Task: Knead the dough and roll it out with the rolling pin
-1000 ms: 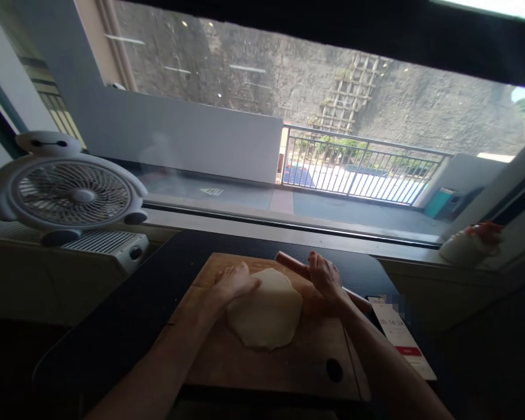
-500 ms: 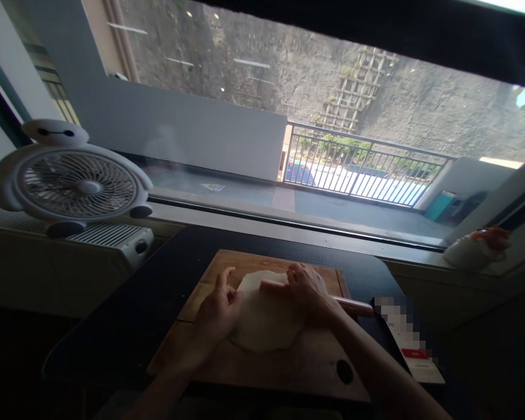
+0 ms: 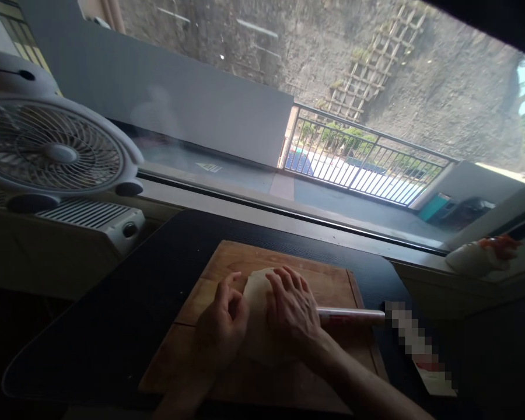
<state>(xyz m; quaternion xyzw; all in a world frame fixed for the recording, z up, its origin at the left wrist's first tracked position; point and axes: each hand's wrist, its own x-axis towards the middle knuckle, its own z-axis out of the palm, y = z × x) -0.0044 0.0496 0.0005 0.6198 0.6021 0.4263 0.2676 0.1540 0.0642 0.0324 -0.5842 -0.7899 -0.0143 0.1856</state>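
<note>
A flat, pale sheet of dough (image 3: 259, 291) lies on a wooden board (image 3: 319, 271). My left hand (image 3: 224, 324) is at the dough's left edge, its fingers curled and the thumb bent inward against the edge. Over the dough's right side my right hand (image 3: 292, 303) rests on a rolling pin (image 3: 352, 316), palm down with the fingers bent over it. The pin's right part sticks out across the board's right edge; its left end is hidden under the hand. Much of the dough's lower part is in shadow or covered by the hands.
The board sits on a dark table (image 3: 126, 315). A flat, partly blurred-out package (image 3: 437, 382) is at the table's right. A white fan (image 3: 61, 154) stands at the left on a slatted unit. A white pot (image 3: 468, 259) sits on the sill by the window.
My right hand and the rolling pin have moved slightly down and nearer my left hand; the pin's left end is now covered. The view has shifted and tilted.
</note>
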